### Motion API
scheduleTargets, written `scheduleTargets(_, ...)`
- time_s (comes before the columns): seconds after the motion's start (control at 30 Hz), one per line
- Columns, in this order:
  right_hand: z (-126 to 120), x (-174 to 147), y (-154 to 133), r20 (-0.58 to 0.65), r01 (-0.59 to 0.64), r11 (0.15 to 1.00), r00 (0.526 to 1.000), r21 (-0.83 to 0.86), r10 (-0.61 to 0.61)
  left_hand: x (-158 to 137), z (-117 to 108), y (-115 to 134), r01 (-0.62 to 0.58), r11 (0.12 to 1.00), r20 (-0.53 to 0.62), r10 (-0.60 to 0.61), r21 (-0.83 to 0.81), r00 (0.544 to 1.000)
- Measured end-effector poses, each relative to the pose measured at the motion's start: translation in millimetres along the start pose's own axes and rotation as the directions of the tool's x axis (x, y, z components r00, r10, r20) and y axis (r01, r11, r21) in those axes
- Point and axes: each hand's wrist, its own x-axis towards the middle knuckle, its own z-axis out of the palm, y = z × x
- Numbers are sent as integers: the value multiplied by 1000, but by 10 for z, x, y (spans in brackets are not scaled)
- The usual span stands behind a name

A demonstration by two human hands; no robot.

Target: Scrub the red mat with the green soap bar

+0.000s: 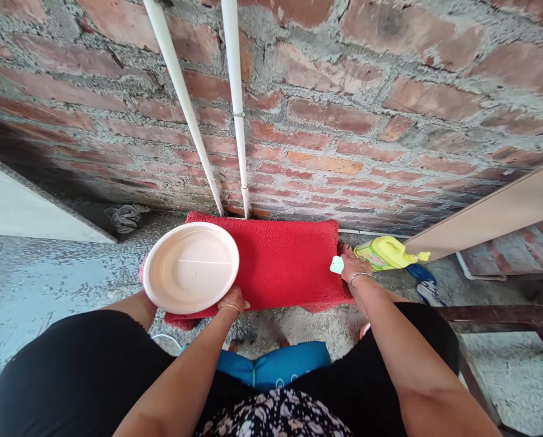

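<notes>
Two hands are at work over a red mat (280, 261) that lies on the rough concrete floor (48, 273) against the foot of a brick wall (367, 121). The left hand (232, 300) is closed on the near rim of a pale pink plate (191, 267), fingers under it and thumb at the edge, and holds it level above the mat's left end, so that the plate hangs over the mat's near left corner. The plate looks bare inside, with a faint line of light across its middle. A thin bangle sits on that wrist.

The right hand (351, 267) rests at the mat's right edge, about halfway along it, with its fingers curled around a small pale green object (336, 264); what that object is cannot be told at this size. Just beyond this hand, touching or nearly touching it, a yellow plastic bottle (385, 252) lies on its side on the floor, off the mat's right edge.

Two white pipes (235, 103) run down the wall and meet the floor behind the mat's far edge. A grey rag (124, 217) lies bunched in the corner to the far left. A pale board (494, 212) leans at the right, and a blue and white sandal (426, 285) lies beneath it.
</notes>
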Motion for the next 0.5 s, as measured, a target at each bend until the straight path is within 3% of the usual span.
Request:
scheduleTargets(0.1,-47,-160,-267,-2,95,993,995,69,-95,-48,3,-24,-15,1000,-3,15,7,1000)
scheduleTargets(0.23,-83,-388,-1228,-57,382,914,924,133,-378,-136,49,-63,-136,990,25,135,39,991)
scheduleTargets(0.3,-67,-453,-1698,-83,462,874,887,151,-455,-195,92,-76,-205,976,49,202,77,978)
scheduleTargets(0.37,-44,-460,-1994,-89,498,850,867,173,-490,-247,137,-81,-244,963,70,237,113,969)
scheduleTargets(0.43,-24,-421,-2030,-84,503,845,864,182,-497,-273,172,-81,-282,951,99,270,131,958)
scheduleTargets(0.5,-4,-364,-1775,-68,478,862,878,166,-474,-267,190,-74,-313,941,124,297,131,947)
